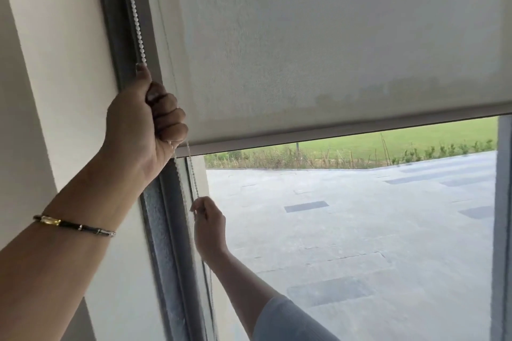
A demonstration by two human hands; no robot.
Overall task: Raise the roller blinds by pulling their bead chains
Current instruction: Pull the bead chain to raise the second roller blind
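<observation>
A pale grey roller blind [318, 44] covers the upper part of the window, and its bottom bar [346, 129] runs slantwise across the middle of the view. A white bead chain [135, 14] hangs down the left side of the window frame. My left hand [144, 122], with a dark bracelet on its wrist, grips one strand of the chain in a fist, high up beside the blind's left edge. Lower down, my right hand [209, 227] pinches the other strand of the chain between curled fingers and thumb, below the blind's bottom bar.
The dark grey window frame [163, 243] runs down the left, with a cream wall [63, 63] beside it. Through the glass below the blind lie a paved yard [360, 216], a line of low plants and a lawn [415, 138]. Another frame post [502, 216] stands at the right.
</observation>
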